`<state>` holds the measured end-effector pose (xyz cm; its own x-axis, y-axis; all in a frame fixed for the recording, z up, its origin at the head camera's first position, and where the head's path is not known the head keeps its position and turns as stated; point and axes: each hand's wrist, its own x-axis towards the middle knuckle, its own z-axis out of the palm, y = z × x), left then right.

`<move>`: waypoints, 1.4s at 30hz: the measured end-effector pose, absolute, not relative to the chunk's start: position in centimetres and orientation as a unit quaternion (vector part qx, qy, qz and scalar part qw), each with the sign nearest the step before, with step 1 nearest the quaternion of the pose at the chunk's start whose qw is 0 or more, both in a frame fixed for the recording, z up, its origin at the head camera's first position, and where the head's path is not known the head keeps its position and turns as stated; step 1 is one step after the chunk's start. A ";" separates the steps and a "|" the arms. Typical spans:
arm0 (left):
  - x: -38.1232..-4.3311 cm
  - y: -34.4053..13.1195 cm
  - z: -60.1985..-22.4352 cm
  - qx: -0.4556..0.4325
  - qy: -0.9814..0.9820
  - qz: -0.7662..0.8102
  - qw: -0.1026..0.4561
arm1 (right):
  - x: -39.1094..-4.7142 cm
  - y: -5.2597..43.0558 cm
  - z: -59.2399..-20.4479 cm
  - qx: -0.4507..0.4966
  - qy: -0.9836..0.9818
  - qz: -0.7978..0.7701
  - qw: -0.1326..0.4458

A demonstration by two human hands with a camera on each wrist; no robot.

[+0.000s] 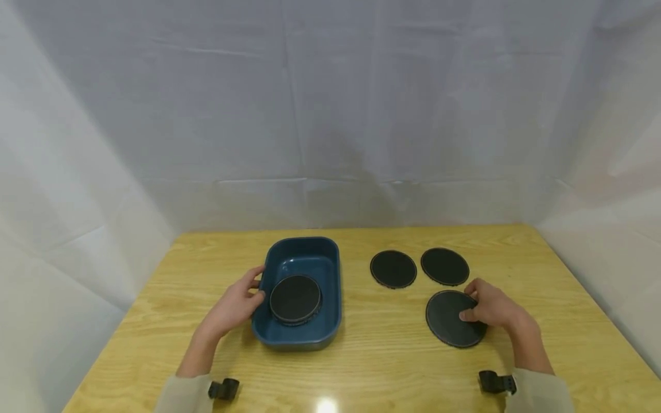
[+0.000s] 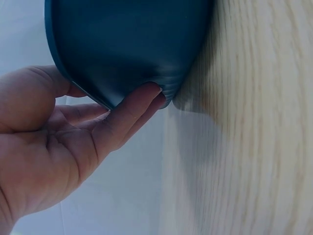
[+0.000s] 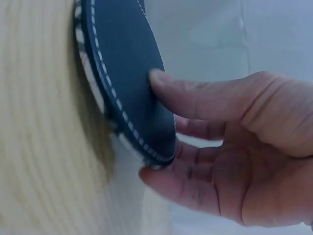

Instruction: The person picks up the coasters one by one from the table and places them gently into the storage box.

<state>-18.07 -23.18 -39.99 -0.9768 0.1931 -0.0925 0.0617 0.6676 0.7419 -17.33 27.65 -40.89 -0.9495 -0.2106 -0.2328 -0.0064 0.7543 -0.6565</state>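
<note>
My right hand (image 1: 492, 305) pinches a round black coaster (image 1: 448, 322) with a stitched edge, thumb on its top face and fingers at the rim and below. In the right wrist view the held coaster (image 3: 129, 73) stands tilted close over the wood. My left hand (image 1: 236, 302) holds the left side of a deep blue tray (image 1: 326, 332), thumb at the rim. The left wrist view shows its fingers (image 2: 129, 110) against the tray's outer wall. Inside the tray lie stacked black coasters (image 1: 295, 298), toward its near end.
Two more black coasters, a left one (image 1: 393, 269) and a right one (image 1: 444, 266), lie flat beyond the held one. Everything is on a light wooden table (image 1: 382, 367). White sheeting (image 1: 330, 115) hangs behind it and at both sides.
</note>
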 end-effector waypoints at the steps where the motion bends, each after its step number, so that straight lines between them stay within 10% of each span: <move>1: -18.1 -23.2 -40.0 0.070 0.910 0.401 0.082 | -17.3 27.6 -40.8 -0.066 0.922 -0.353 0.144; 42: -17.6 -23.1 -39.3 0.076 0.905 0.410 0.090 | -16.8 15.6 -39.0 -0.102 0.619 -0.759 0.177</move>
<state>-17.63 -23.07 -39.35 -0.9723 0.2106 -0.1009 0.0632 0.6531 0.7546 -16.81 15.64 -38.99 -0.9168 -0.3941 -0.0646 0.1425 -0.1717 -0.9748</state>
